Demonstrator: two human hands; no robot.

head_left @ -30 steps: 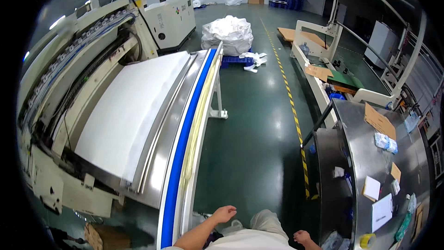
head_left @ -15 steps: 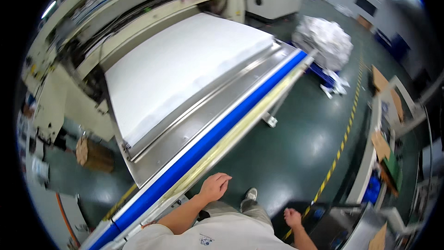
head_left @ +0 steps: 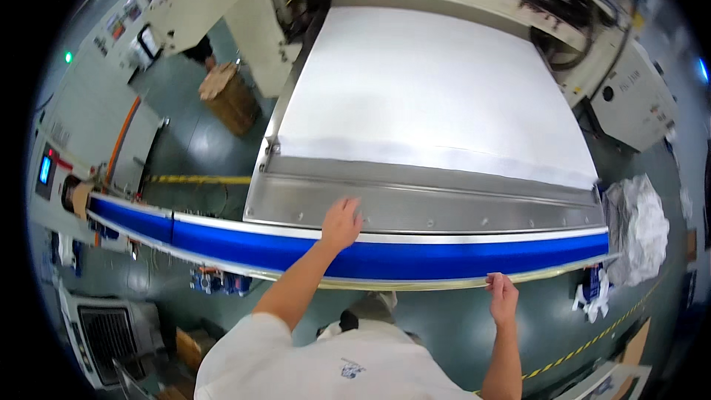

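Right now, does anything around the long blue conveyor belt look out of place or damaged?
Loose white scraps lie beside the large crumpled white sack at the right; they look odd because they trail untidily, not gathered. The wide white sheet on the grey metal table looks flat, and no clear damage shows.

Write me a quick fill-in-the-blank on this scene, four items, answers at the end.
1. The long belt is coloured ____.
2. The sheet on the metal table is ____.
3. Of the left grip and the right grip, the ____ one is farther from the body.
4. The crumpled bag is near the belt's ____ end.

Missing words: blue; white; left; right.
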